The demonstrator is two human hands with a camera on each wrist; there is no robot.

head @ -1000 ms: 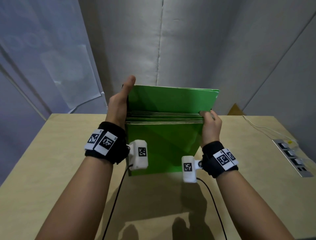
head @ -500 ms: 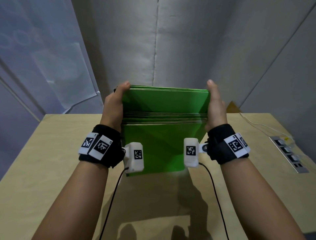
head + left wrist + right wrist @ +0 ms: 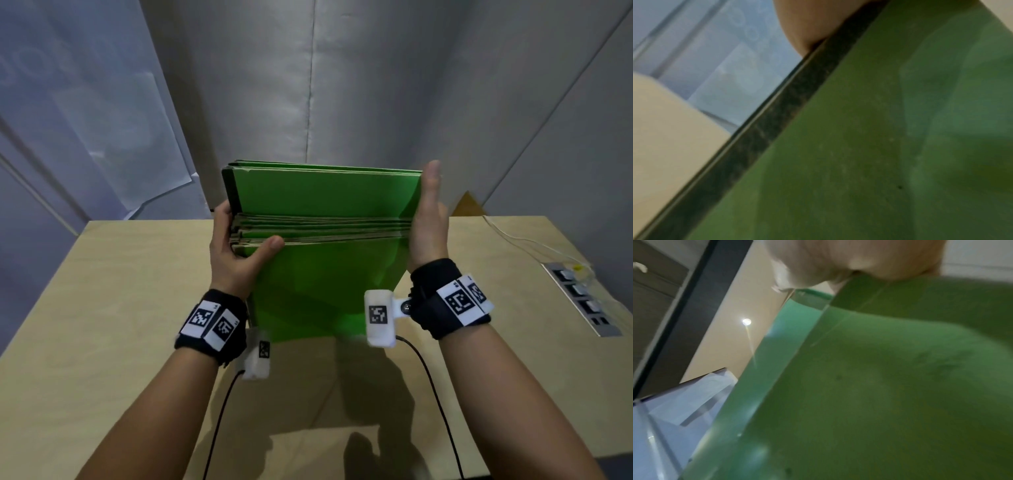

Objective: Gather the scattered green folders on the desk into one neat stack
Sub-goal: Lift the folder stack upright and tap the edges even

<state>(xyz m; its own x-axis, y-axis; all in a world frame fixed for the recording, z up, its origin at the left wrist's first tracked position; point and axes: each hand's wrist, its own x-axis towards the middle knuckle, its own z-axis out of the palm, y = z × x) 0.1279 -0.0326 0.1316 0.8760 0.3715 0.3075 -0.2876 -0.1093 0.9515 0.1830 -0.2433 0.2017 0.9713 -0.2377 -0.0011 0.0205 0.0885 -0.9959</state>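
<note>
A thick bundle of green folders (image 3: pixel 322 260) stands on edge on the light wooden desk (image 3: pixel 113 294), its upper edges facing me. My left hand (image 3: pixel 236 246) grips the bundle's left side, thumb across the near face and fingers curled behind. My right hand (image 3: pixel 428 219) presses flat with straight fingers against the right side. The left wrist view is filled by the green folders (image 3: pixel 879 146) and their dark edge, with part of my hand at the top. In the right wrist view the green folders (image 3: pixel 879 386) sit under my palm (image 3: pixel 859 257).
A power strip (image 3: pixel 582 298) with a white cable lies along the desk's right edge. Grey padded walls stand close behind the desk, and a frosted panel is at the left. Bare desk surface lies on both sides of the bundle and in front of it.
The right hand went from pinching the bundle's top right corner to pressing flat on its right side. The left hand slid down and now wraps its thumb over the near face.
</note>
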